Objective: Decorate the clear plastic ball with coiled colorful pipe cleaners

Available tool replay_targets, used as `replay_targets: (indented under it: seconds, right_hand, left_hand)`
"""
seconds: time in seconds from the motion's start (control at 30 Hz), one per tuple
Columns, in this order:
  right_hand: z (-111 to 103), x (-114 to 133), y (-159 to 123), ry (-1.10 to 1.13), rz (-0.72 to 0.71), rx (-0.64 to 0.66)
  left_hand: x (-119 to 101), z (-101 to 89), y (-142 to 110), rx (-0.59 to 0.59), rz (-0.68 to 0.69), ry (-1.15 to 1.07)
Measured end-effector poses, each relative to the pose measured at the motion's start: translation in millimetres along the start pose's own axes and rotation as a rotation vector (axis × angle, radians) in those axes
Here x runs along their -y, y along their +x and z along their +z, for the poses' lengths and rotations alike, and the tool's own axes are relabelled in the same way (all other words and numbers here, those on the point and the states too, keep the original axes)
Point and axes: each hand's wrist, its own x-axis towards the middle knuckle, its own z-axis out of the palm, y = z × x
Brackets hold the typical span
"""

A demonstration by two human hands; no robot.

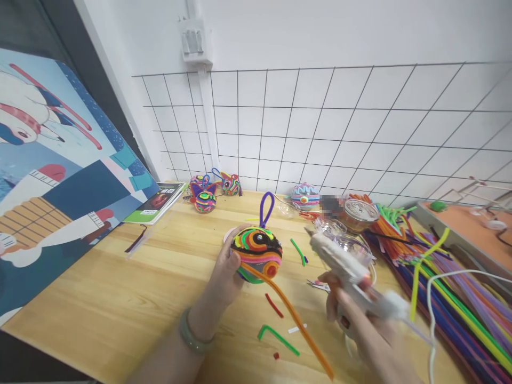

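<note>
My left hand (223,281) is closed round a ball (256,253) wrapped in coloured pipe cleaners, with a purple loop (266,208) on top. A long orange pipe cleaner (298,325) trails from the ball down toward me. My right hand (360,325) grips a white glue gun (347,266), its nozzle pointing left toward the ball, a short way off it. A white cord (432,298) runs from the gun's back.
Short pipe cleaner scraps (278,337) lie on the wooden table (120,298). A pile of long pipe cleaners (452,288) fills the right side. Finished balls (205,198) and clear cups (361,212) stand by the wire-grid wall. A painted board (52,176) leans at left.
</note>
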Motion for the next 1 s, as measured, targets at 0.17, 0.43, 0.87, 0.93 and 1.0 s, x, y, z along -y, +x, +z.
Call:
replay_targets:
  seconds: [0.17, 0.43, 0.87, 0.93, 1.0]
  right_hand:
    - [18, -6, 11, -0.265, -0.048, 0.217]
    - [37, -17, 11, -0.509, -0.037, 0.483]
    - [-1, 33, 6, 0.085, -0.076, 0.306]
    - [-2, 43, 1, 0.248, -0.086, 0.361]
    - [0, 48, -4, 0.258, -0.074, 0.328]
  left_hand:
    - [1, -2.1, -1, 0.011, 0.019, -0.012]
    - [1, 1.5, -4, 0.03, -0.041, -0.039]
    - [10, 9.2, -9, 0.13, -0.065, 0.168]
    - [11, 9.0, -9, 0.148, -0.059, 0.22]
    - [13, 9.5, -10, 0.16, -0.058, 0.253]
